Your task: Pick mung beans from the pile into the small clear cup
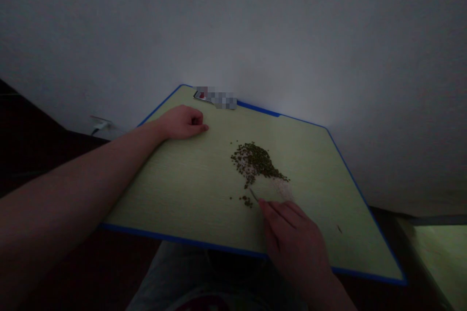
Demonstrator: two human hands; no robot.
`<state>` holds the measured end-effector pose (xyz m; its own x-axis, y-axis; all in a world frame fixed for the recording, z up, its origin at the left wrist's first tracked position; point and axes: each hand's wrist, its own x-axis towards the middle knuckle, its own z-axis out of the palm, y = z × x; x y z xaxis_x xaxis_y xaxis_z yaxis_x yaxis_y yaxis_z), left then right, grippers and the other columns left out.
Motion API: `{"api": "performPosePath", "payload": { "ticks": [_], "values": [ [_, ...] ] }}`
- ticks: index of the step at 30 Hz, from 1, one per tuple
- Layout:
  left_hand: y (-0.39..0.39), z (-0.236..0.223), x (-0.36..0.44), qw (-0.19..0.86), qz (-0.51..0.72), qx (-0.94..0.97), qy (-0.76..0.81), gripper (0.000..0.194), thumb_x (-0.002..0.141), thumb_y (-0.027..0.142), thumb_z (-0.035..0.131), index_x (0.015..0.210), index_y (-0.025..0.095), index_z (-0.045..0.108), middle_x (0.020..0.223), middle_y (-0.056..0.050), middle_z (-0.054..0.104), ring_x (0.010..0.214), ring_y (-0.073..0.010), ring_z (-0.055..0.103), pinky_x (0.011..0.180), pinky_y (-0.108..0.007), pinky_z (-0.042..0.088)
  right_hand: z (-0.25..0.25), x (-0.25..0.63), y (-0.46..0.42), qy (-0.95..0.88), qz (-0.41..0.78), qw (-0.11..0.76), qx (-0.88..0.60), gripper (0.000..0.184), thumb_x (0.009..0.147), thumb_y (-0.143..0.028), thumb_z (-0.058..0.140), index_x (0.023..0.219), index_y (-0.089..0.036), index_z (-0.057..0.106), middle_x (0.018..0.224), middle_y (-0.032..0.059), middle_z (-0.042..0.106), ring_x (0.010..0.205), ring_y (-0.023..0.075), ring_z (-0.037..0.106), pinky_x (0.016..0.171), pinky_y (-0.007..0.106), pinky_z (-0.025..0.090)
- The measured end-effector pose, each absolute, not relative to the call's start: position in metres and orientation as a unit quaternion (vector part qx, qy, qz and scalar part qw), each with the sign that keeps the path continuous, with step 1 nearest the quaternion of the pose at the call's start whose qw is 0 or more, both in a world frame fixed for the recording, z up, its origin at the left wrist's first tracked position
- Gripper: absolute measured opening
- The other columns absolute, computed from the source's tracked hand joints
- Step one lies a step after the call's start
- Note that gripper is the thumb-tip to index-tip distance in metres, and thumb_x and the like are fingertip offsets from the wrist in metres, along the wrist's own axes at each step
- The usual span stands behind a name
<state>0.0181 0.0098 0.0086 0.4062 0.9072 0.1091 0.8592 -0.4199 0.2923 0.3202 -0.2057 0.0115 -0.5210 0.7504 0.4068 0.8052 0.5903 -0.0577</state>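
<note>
A pile of small green beans (260, 159), which look like mung beans, lies on the yellow table. Tiny pale grains (282, 187) spread beside and among it. A small group of beans (247, 201) sits apart, nearer me. My right hand (292, 228) is closed on a thin, dark, pointed tool (253, 195), whose kind I cannot make out. Its tip is between the pile and the small group. To the left of the pile, my left hand (183, 122) rests on the tabletop with fingers curled in, and nothing shows in it.
The table (175, 189) has a blue rim and stands against a pale wall (255, 34). A phone (215, 98), partly blurred out, lies at the back edge. On the right is a small dark sliver (339, 229). A wall socket with a plug (100, 124) is at left.
</note>
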Motion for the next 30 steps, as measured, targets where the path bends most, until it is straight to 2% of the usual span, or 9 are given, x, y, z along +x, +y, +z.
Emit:
{"api": "performPosePath", "payload": {
  "ticks": [23,30],
  "values": [
    [0.010,0.008,0.019,0.087,0.125,0.837,0.526,0.041,0.078,0.053,0.047,0.066,0.016,0.060,0.057,0.000,0.053,0.054,-0.0115,0.044,0.055,-0.026,0.028,0.007,0.316,-0.200,-0.856,-0.108,0.143,-0.486,0.033,0.083,-0.004,0.049,0.110,-0.005,0.069,0.094,0.0129,0.072,0.078,0.0255,0.064,0.066,0.038,0.057],
    [0.011,0.006,0.017,0.081,0.125,0.839,0.523,0.042,0.079,0.054,0.046,0.068,0.016,0.061,0.057,0.000,0.054,0.055,-0.0116,0.045,0.055,-0.026,0.028,0.006,0.324,-0.199,-0.845,-0.133,0.119,-0.503,0.033,0.083,-0.006,0.050,0.108,-0.007,0.070,0.095,0.0133,0.073,0.081,0.0265,0.065,0.071,0.039,0.057]
  ]
}}
